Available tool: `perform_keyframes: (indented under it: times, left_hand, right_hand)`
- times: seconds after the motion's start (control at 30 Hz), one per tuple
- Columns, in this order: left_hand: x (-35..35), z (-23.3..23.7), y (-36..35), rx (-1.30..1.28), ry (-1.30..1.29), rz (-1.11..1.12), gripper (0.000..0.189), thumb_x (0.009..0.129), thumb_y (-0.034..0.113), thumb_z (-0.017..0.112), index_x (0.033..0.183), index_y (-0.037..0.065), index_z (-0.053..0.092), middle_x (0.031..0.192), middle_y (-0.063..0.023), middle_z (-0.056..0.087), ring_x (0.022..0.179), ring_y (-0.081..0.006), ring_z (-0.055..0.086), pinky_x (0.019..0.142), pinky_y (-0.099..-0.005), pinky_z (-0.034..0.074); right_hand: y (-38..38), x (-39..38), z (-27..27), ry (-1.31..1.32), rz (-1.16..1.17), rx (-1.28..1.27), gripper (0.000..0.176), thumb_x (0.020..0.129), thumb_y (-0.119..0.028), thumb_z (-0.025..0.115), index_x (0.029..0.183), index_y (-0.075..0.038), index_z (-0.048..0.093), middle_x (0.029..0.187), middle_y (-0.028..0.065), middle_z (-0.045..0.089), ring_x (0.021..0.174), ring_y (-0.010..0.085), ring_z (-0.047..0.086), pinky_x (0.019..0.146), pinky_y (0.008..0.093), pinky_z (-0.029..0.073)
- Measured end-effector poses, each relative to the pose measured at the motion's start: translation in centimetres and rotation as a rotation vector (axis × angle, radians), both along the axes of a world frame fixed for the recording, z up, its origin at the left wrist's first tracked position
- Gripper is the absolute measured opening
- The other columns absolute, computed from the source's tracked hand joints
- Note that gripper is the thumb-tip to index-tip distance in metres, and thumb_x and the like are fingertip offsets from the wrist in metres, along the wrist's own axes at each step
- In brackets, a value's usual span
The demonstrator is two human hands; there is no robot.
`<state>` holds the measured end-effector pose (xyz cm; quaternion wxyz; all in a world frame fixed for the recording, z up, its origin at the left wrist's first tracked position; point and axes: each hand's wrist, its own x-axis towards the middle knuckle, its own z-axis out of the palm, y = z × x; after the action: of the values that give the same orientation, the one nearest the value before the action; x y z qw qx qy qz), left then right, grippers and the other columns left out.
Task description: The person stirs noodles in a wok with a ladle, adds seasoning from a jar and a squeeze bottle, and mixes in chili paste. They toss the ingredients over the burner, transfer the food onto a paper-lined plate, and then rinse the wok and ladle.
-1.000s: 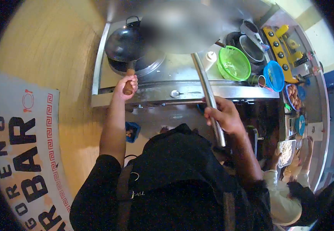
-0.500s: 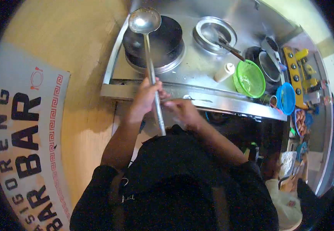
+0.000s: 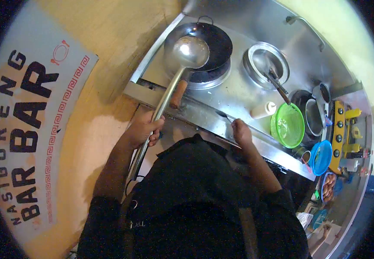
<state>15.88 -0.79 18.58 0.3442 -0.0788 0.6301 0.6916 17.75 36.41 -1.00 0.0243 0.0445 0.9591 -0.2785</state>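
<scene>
My left hand (image 3: 146,129) is wrapped round the long metal handle of a ladle (image 3: 190,52). The ladle's round bowl is over the near left part of a black wok (image 3: 215,47) with a wooden handle (image 3: 178,94), which sits on a burner ring. In my right hand (image 3: 241,131) is the handle of a small spoon (image 3: 224,114), whose dark end lies over the steel counter edge. Right of it stands a white squeeze bottle (image 3: 263,110).
Behind the bottle is a metal pot (image 3: 266,64) with utensils in it. Rightward are a green bowl (image 3: 287,125), a blue bowl (image 3: 321,158), dark pans (image 3: 314,116) and yellow bottles (image 3: 353,113). A person's hand (image 3: 326,231) shows at the lower right. A lettered banner (image 3: 36,108) hangs left.
My hands have moved apart, the left one lower with the ladle, the right one rightward with the spoon. The camera view has shifted, and the wok's wooden handle now shows.
</scene>
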Motion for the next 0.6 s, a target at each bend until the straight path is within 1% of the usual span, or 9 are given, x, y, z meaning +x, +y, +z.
perform_keyframes:
  times: [0.07,0.1,0.13,0.2,0.23,0.27,0.33,0.43,0.6]
  left_hand:
    - [0.7,0.8,-0.2,-0.076,0.026,-0.062,0.015,0.09,0.018,0.053,0.094,0.007,0.044,0.058,0.0004,0.04,0.042,-0.0079,0.041,0.036,-0.0249,0.037]
    - [1.0,1.0,-0.1,-0.071,0.021,-0.062,0.015,0.09,0.018,0.053,0.094,0.007,0.044,0.058,0.0004,0.04,0.042,-0.0079,0.041,0.036,-0.0249,0.037]
    - [1.0,1.2,0.1,-0.124,0.032,-0.077,0.016,0.09,0.018,0.053,0.096,0.006,0.044,0.058,0.0003,0.041,0.041,-0.0079,0.041,0.036,-0.0252,0.038]
    - [1.2,1.3,0.2,-0.174,0.048,-0.105,0.016,0.09,0.017,0.053,0.098,0.005,0.044,0.058,0.0003,0.041,0.041,-0.0079,0.041,0.036,-0.0254,0.038]
    - [1.3,1.2,0.2,-0.194,0.069,-0.161,0.016,0.091,0.018,0.052,0.098,0.005,0.044,0.058,0.0002,0.041,0.041,-0.0081,0.041,0.036,-0.0255,0.038]
    - [1.5,1.3,0.2,-0.215,0.092,-0.217,0.017,0.091,0.018,0.052,0.098,0.005,0.044,0.058,0.0002,0.042,0.04,-0.0083,0.041,0.036,-0.0256,0.037]
    - [1.8,1.5,0.2,-0.246,0.09,-0.266,0.017,0.092,0.019,0.051,0.098,0.005,0.045,0.057,0.0003,0.042,0.04,-0.0083,0.041,0.036,-0.0256,0.037]
    - [1.9,2.0,-0.2,-0.257,0.084,-0.298,0.017,0.093,0.021,0.049,0.099,0.005,0.045,0.058,0.0005,0.043,0.04,-0.0082,0.041,0.036,-0.0254,0.036]
    - [3.3,0.3,-1.9,-0.278,-0.022,-0.306,0.017,0.093,0.022,0.049,0.099,0.007,0.045,0.062,0.0009,0.044,0.043,-0.0075,0.041,0.036,-0.0253,0.035]
  right_hand:
    - [-0.2,-1.8,5.8,0.205,0.008,-0.156,0.021,0.088,-0.026,0.054,0.087,-0.006,0.06,0.08,0.0202,0.061,0.074,0.0372,0.06,0.064,0.0449,0.047]
    - [-0.6,-3.2,9.6,0.231,-0.004,-0.087,0.021,0.087,-0.025,0.056,0.083,-0.005,0.06,0.07,0.0186,0.06,0.067,0.0375,0.06,0.061,0.0445,0.047]
    - [-1.1,-4.9,12.4,0.259,-0.031,-0.102,0.024,0.085,-0.027,0.058,0.08,-0.004,0.06,0.068,0.018,0.061,0.063,0.0377,0.06,0.059,0.0444,0.047]
    - [-2.5,-8.2,17.1,0.218,0.028,-0.062,0.032,0.082,-0.032,0.06,0.076,0.0,0.059,0.072,0.0202,0.062,0.068,0.0383,0.061,0.063,0.0456,0.048]
    - [-3.1,-9.8,18.2,0.137,0.086,0.051,0.034,0.081,-0.033,0.059,0.081,0.001,0.061,0.078,0.0222,0.063,0.075,0.0384,0.062,0.069,0.0453,0.049]
    - [-3.8,-11.2,18.4,0.138,0.073,0.055,0.034,0.081,-0.033,0.059,0.081,0.001,0.061,0.078,0.0222,0.063,0.075,0.0384,0.062,0.069,0.0453,0.049]
    - [-4.8,-13.0,18.5,0.0,0.092,0.287,0.035,0.081,-0.032,0.057,0.088,0.001,0.064,0.089,0.0232,0.064,0.085,0.038,0.062,0.077,0.0445,0.049]
    - [-4.7,-13.6,18.7,-0.094,0.013,0.36,0.035,0.082,-0.031,0.056,0.095,0.0,0.064,0.096,0.0229,0.063,0.093,0.0375,0.061,0.082,0.0443,0.049]
    - [-3.9,-12.2,20.5,-0.181,0.102,0.464,0.035,0.084,-0.031,0.054,0.099,-0.002,0.062,0.096,0.0227,0.063,0.093,0.0357,0.062,0.08,0.0447,0.049]
